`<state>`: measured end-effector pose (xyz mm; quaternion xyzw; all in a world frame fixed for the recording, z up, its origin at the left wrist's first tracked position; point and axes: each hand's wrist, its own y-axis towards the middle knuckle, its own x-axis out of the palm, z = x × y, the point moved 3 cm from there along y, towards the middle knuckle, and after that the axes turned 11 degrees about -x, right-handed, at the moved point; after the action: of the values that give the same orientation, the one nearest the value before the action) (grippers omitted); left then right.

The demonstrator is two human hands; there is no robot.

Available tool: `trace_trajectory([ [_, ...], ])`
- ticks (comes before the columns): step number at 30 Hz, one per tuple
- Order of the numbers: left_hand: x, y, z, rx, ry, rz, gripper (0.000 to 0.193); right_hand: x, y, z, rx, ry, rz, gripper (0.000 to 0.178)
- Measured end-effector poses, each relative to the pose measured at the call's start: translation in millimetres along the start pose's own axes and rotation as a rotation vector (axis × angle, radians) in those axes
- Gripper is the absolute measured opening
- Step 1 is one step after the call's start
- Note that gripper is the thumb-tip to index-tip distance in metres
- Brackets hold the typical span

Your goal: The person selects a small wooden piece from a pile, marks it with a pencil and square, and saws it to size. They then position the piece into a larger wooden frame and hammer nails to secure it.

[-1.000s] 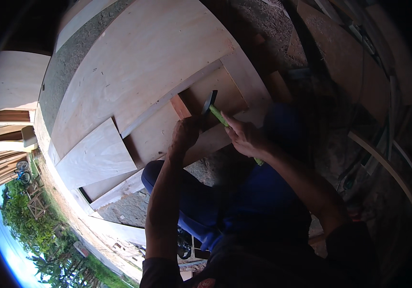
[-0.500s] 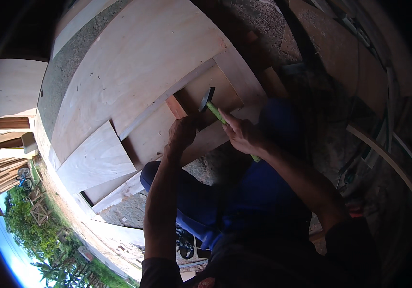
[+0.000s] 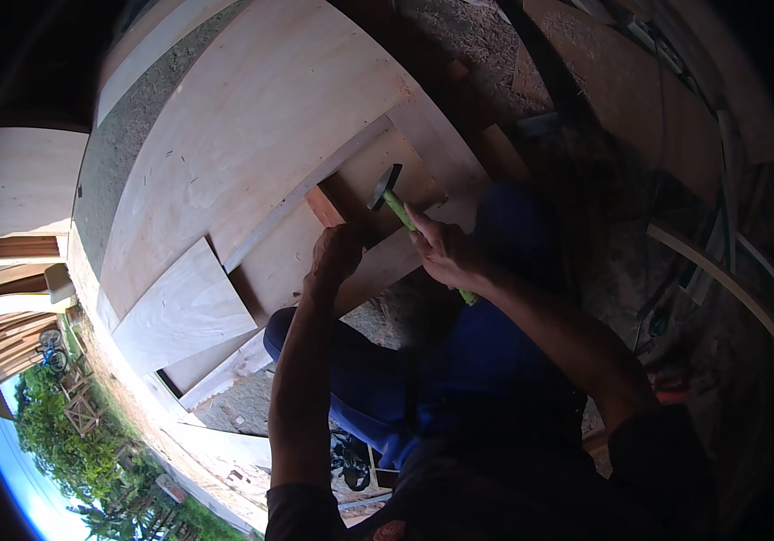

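Observation:
My right hand (image 3: 446, 252) is wrapped round the green handle of a hammer (image 3: 394, 204). Its dark metal head is raised above a panel frame. To the left, my left hand (image 3: 337, 252) is closed at the near end of a short reddish-brown wooden block (image 3: 324, 206). The fingertips are hidden, so I cannot tell whether they grip the block or something small. The block lies across a recess in the pale plywood panel (image 3: 261, 117), beside a dark gap. Hammer head and left hand are apart.
A loose plywood piece (image 3: 184, 307) lies on the panel's near left part. My blue-trousered legs (image 3: 468, 352) are folded close to its near edge. At right are a curved wooden strip (image 3: 730, 293) and a brown board (image 3: 621, 99). Stacked timber (image 3: 22, 347) stands at far left.
The view has shifted slightly, so the panel sits a little further left. Hammer and both hands keep nearly the same places over the work.

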<state>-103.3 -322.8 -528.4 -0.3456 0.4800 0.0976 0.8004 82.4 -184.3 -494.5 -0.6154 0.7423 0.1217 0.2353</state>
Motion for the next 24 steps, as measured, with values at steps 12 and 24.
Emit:
trace_trajectory([
  [12,-1.5,-4.6,-0.7,0.152,-0.036,0.093,0.01,-36.2,16.2,-43.9,0.413,0.32,-0.263,0.053],
  [24,-8.4,-7.3,2.7,0.053,-0.144,0.081,0.013,-41.2,21.6,-49.8,0.399,0.292,-0.229,0.052],
])
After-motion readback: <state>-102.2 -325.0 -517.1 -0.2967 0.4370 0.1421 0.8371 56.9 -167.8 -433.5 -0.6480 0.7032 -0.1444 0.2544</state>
